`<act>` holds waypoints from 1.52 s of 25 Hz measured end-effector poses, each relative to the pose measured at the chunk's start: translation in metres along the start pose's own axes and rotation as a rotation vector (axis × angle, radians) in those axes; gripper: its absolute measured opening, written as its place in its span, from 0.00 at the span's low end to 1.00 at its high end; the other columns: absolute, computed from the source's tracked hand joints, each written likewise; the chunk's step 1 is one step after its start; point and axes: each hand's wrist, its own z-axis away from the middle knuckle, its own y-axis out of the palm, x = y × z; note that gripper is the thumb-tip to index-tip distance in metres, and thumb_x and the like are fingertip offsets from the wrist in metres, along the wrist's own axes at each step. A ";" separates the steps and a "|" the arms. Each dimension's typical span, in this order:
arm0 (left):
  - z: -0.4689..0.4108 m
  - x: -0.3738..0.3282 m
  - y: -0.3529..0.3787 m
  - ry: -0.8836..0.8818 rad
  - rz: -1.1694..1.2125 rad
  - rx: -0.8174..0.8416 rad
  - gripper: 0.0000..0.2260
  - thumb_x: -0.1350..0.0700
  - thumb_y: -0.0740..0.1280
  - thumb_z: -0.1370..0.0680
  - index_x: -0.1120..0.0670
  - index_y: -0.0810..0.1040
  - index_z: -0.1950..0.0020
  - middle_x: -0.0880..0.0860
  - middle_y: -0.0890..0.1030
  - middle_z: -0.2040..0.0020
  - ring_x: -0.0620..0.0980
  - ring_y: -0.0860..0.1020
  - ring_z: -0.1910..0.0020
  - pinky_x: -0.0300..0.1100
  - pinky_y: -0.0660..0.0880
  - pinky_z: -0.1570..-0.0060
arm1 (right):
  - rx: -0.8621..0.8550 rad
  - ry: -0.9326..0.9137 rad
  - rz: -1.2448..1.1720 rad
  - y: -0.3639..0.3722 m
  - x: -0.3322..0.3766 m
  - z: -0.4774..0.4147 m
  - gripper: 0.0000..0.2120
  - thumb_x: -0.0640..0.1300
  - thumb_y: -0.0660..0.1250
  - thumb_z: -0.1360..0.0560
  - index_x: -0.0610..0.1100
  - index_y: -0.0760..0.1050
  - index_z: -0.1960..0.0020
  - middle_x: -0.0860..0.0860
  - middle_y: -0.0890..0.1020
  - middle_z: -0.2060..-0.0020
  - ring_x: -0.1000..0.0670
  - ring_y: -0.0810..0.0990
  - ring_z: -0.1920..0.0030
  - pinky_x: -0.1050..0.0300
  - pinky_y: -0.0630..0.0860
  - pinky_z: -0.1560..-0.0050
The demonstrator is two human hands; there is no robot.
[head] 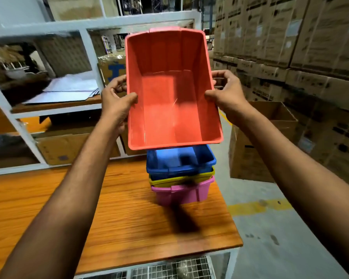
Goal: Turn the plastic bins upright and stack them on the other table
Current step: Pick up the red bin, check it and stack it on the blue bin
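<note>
Cardboard cartons (310, 37): brown, piled high like a wall, from 12 to 3 o'clock of the view.
White rack (48, 23): metal shelves from 9 to 12 o'clock, with papers and boxes on them.
Wooden table (129, 228): orange-brown top, from 6 to 9 o'clock, in front of the rack.
Open carton (250, 154): on the grey floor at 3 o'clock, flaps up, near the table's far right corner.
Red bin (173, 101): centre of the view, held in the air over the stack with its opening turned to the camera. Its near rim hides part of the blue bin; whether they touch I cannot tell.
Blue bin (179, 164): upright, top of the stack, at 6 o'clock from the red bin.
Pink bin (181, 193): lowest one, standing on the table near its right edge.
Yellow bin (179, 178): only its rim shows, between blue and pink.
Left hand (117, 99): at 9 o'clock of the red bin, thumb on the inner wall, fingers curled round the rim outside.
Right hand (228, 93): at 3 o'clock of the red bin, clamped on the rim the same way.
</note>
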 end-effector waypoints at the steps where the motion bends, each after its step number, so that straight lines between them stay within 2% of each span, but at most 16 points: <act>1: -0.004 0.009 -0.003 -0.026 0.004 -0.005 0.26 0.71 0.66 0.30 0.58 0.80 0.33 0.56 0.82 0.50 0.47 0.81 0.54 0.35 0.79 0.62 | 0.008 0.008 0.012 0.006 -0.005 -0.004 0.21 0.26 0.69 0.34 0.45 0.76 0.46 0.49 0.79 0.60 0.57 0.79 0.67 0.59 0.79 0.64; 3: -0.007 0.024 -0.007 -0.069 0.009 -0.008 0.26 0.72 0.66 0.30 0.58 0.79 0.33 0.57 0.82 0.49 0.43 0.81 0.60 0.36 0.79 0.63 | 0.022 0.026 0.026 0.015 -0.012 -0.008 0.22 0.24 0.69 0.31 0.42 0.75 0.42 0.49 0.79 0.61 0.60 0.79 0.71 0.62 0.79 0.67; 6: -0.009 0.039 -0.006 -0.181 0.001 -0.019 0.26 0.73 0.66 0.30 0.57 0.80 0.34 0.54 0.84 0.52 0.44 0.81 0.61 0.36 0.79 0.66 | 0.059 0.099 0.078 0.023 -0.019 -0.016 0.19 0.25 0.69 0.29 0.39 0.75 0.41 0.47 0.81 0.63 0.54 0.80 0.69 0.59 0.80 0.66; 8: -0.011 0.046 -0.003 -0.259 0.007 -0.011 0.24 0.74 0.65 0.30 0.57 0.82 0.37 0.52 0.84 0.58 0.44 0.81 0.65 0.41 0.81 0.63 | 0.073 0.156 0.102 0.026 -0.025 -0.022 0.15 0.26 0.69 0.29 0.40 0.76 0.47 0.46 0.80 0.65 0.48 0.79 0.67 0.54 0.79 0.65; 10: -0.016 0.058 0.001 -0.350 0.002 0.005 0.22 0.72 0.65 0.31 0.56 0.84 0.41 0.53 0.84 0.60 0.50 0.80 0.65 0.48 0.81 0.58 | 0.077 0.208 0.107 0.028 -0.035 -0.026 0.12 0.26 0.68 0.29 0.42 0.78 0.56 0.45 0.79 0.68 0.45 0.76 0.68 0.52 0.73 0.65; 12: -0.020 0.072 0.003 -0.425 -0.019 0.035 0.21 0.69 0.67 0.36 0.55 0.86 0.47 0.54 0.84 0.63 0.56 0.78 0.61 0.54 0.77 0.55 | 0.092 0.277 0.118 0.028 -0.046 -0.029 0.14 0.25 0.67 0.30 0.45 0.77 0.63 0.44 0.78 0.70 0.47 0.73 0.70 0.55 0.67 0.66; 14: -0.021 0.086 0.004 -0.496 -0.053 0.043 0.21 0.68 0.67 0.39 0.53 0.86 0.51 0.53 0.85 0.65 0.58 0.77 0.58 0.56 0.73 0.53 | 0.117 0.336 0.137 0.026 -0.056 -0.031 0.14 0.26 0.67 0.31 0.44 0.77 0.65 0.42 0.77 0.70 0.47 0.71 0.69 0.57 0.64 0.66; 16: -0.020 0.094 0.006 -0.548 -0.100 0.064 0.20 0.70 0.68 0.36 0.53 0.86 0.50 0.54 0.86 0.63 0.56 0.81 0.60 0.54 0.77 0.50 | 0.136 0.394 0.167 0.025 -0.063 -0.032 0.14 0.25 0.66 0.31 0.43 0.74 0.68 0.42 0.75 0.73 0.48 0.69 0.73 0.61 0.62 0.70; 19: -0.020 0.102 0.013 -0.586 -0.124 0.102 0.18 0.70 0.71 0.30 0.57 0.85 0.43 0.55 0.84 0.59 0.51 0.82 0.64 0.50 0.83 0.53 | 0.139 0.477 0.233 0.024 -0.073 -0.031 0.17 0.23 0.64 0.30 0.42 0.69 0.70 0.51 0.69 0.85 0.56 0.65 0.86 0.70 0.59 0.81; 21: -0.017 0.105 0.017 -0.608 -0.134 0.120 0.12 0.69 0.72 0.27 0.58 0.85 0.46 0.56 0.84 0.59 0.50 0.82 0.64 0.49 0.83 0.55 | 0.129 0.528 0.258 0.023 -0.082 -0.031 0.17 0.25 0.64 0.29 0.42 0.68 0.70 0.53 0.66 0.88 0.57 0.64 0.88 0.71 0.62 0.82; 24: -0.009 0.110 0.021 -0.652 -0.158 0.135 0.08 0.68 0.72 0.25 0.56 0.83 0.55 0.58 0.83 0.58 0.46 0.83 0.72 0.44 0.84 0.64 | 0.128 0.586 0.279 0.020 -0.095 -0.031 0.12 0.27 0.66 0.29 0.41 0.71 0.65 0.48 0.74 0.81 0.54 0.73 0.82 0.65 0.73 0.77; 26: -0.001 0.114 0.021 -0.682 -0.173 0.148 0.07 0.68 0.71 0.24 0.57 0.82 0.53 0.57 0.83 0.60 0.43 0.82 0.76 0.40 0.82 0.72 | 0.146 0.611 0.291 0.018 -0.104 -0.030 0.09 0.28 0.67 0.29 0.40 0.74 0.62 0.44 0.76 0.72 0.50 0.75 0.74 0.59 0.77 0.69; 30: 0.007 0.125 0.017 -0.721 -0.163 0.131 0.08 0.67 0.71 0.23 0.58 0.83 0.46 0.55 0.84 0.58 0.42 0.82 0.74 0.39 0.82 0.66 | 0.180 0.646 0.302 0.021 -0.118 -0.025 0.07 0.29 0.68 0.28 0.40 0.76 0.56 0.43 0.77 0.66 0.49 0.76 0.70 0.56 0.77 0.65; 33: 0.011 0.128 0.019 -0.719 -0.141 0.125 0.13 0.65 0.72 0.23 0.59 0.82 0.38 0.57 0.86 0.52 0.46 0.84 0.63 0.44 0.84 0.55 | 0.160 0.661 0.291 0.020 -0.123 -0.020 0.09 0.30 0.69 0.27 0.39 0.77 0.49 0.43 0.81 0.60 0.49 0.79 0.64 0.57 0.78 0.64; 36: 0.019 0.120 0.016 -0.665 -0.135 0.074 0.18 0.62 0.73 0.23 0.56 0.80 0.33 0.54 0.84 0.47 0.47 0.83 0.53 0.38 0.81 0.60 | 0.133 0.662 0.192 0.016 -0.116 -0.017 0.13 0.30 0.70 0.27 0.41 0.76 0.45 0.44 0.81 0.52 0.50 0.80 0.55 0.57 0.77 0.62; 38: 0.027 0.111 0.012 -0.557 -0.152 -0.008 0.21 0.59 0.75 0.24 0.53 0.78 0.31 0.54 0.82 0.40 0.49 0.81 0.42 0.40 0.78 0.54 | 0.064 0.576 0.172 0.010 -0.107 -0.010 0.19 0.31 0.72 0.28 0.42 0.75 0.39 0.47 0.79 0.48 0.49 0.78 0.47 0.58 0.76 0.58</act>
